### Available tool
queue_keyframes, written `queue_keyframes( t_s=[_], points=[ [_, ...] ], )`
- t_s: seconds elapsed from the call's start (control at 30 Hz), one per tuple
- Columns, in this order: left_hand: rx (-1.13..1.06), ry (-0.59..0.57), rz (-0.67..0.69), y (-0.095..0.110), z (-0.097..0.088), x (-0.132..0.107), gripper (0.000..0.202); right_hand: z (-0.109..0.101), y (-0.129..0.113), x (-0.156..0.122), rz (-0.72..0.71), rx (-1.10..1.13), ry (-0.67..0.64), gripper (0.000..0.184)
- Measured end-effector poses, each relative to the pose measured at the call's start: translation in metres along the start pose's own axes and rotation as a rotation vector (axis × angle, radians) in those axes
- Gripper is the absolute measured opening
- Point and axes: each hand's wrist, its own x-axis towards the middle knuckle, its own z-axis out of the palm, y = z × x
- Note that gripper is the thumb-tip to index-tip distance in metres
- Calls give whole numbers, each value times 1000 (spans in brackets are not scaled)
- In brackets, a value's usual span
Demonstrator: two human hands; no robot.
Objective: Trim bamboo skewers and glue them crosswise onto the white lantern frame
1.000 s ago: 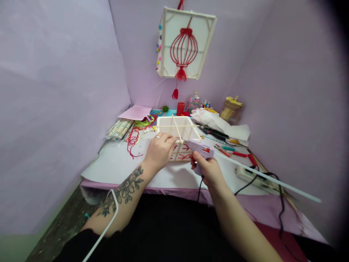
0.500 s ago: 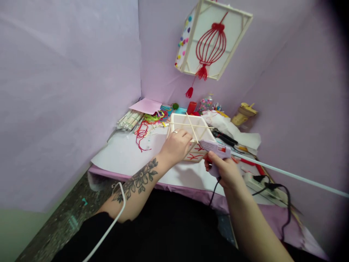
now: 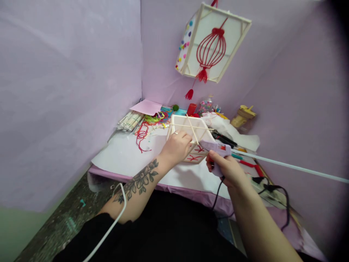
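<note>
A white, box-shaped lantern [image 3: 178, 120] with a wooden-stick frame stands on the table, red stick-like figures [image 3: 194, 157] on its near side. Two thin wooden sticks [image 3: 193, 130] cross over its top. My left hand [image 3: 178, 145] grips the lantern's near upper edge with bent fingers; the fingertips are partly hidden. In my right hand [image 3: 229, 167] is a lilac hot glue gun [image 3: 218, 148], fingers wrapped round its handle. Its nozzle points left at the lantern's near edge, close to the end of one stick. A long glue stick [image 3: 286, 166] runs out of its back.
Another lantern [image 3: 212, 47] with a red pattern hangs above. Bundled sticks [image 3: 129, 120], red cord [image 3: 141, 140] and pink paper [image 3: 146, 107] lie at left. Pliers [image 3: 225, 138], a power strip [image 3: 268, 196] and a yellow cup [image 3: 243, 115] are at right. A black cable [image 3: 218, 193] hangs from the gun.
The glue gun and my right hand have shifted slightly right, and the glue stick's far end sits higher. My left hand keeps its place on the lantern.
</note>
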Motion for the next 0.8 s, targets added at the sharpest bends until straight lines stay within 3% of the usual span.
queue_keyframes(
  t_s=[0.8],
  points=[
    [-20, 20, 2, -1, 0, 0, 12, 4, -6, -4, -16, -72, 18, 43]
  ],
)
